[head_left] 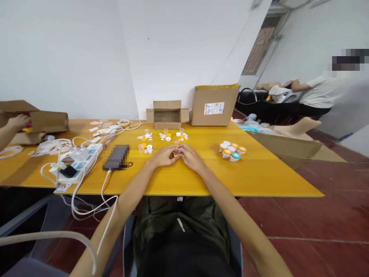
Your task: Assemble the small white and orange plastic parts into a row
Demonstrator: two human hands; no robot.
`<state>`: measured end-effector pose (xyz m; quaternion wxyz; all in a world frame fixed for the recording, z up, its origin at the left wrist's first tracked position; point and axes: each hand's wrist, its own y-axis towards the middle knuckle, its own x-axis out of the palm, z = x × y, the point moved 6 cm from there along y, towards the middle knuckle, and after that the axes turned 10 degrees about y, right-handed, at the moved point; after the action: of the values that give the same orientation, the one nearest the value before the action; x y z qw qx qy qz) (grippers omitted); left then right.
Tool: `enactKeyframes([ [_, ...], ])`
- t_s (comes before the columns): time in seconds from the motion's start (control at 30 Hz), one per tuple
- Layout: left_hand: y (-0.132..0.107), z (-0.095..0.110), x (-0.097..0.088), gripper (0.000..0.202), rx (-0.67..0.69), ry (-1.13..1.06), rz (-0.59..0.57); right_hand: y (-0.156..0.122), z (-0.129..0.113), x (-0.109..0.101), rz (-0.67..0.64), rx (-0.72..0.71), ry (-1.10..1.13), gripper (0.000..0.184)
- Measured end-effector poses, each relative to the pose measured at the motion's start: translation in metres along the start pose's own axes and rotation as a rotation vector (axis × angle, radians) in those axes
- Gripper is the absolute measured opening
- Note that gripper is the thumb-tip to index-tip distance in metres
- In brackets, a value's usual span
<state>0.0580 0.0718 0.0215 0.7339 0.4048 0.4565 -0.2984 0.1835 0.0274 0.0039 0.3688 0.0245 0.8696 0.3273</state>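
My left hand [163, 155] and my right hand [189, 156] meet over the yellow table [259, 173], fingers pinched together around a small orange piece [176, 154]. What exactly the piece is stays too small to make out. Just beyond my hands lie several little groups of white and orange parts [147, 143] with small clear cups. To the right stands a cluster of small jars with orange, white and teal lids [232, 150].
A small open cardboard box [167, 114] and a larger one [214, 104] stand at the table's back edge. A power strip with white cables [77, 161] and a dark device [116, 157] lie left. Another person's hand [17, 122] reaches into a box far left. A person sits far right.
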Motion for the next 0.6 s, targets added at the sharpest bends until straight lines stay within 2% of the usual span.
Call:
enactKeyframes([
  [0.2,0.0,0.0,-0.002,0.012,-0.014,0.017,0.01,0.001,0.002,-0.002,0.043,0.024,0.005,0.016],
  [0.37,-0.002,-0.005,-0.006,0.016,-0.075,0.063,0.016,0.002,0.008,-0.007,0.105,0.037,-0.038,0.015],
  [0.6,-0.004,-0.007,-0.01,0.018,-0.14,0.095,0.019,-0.001,0.013,-0.002,0.067,0.058,-0.148,0.017],
])
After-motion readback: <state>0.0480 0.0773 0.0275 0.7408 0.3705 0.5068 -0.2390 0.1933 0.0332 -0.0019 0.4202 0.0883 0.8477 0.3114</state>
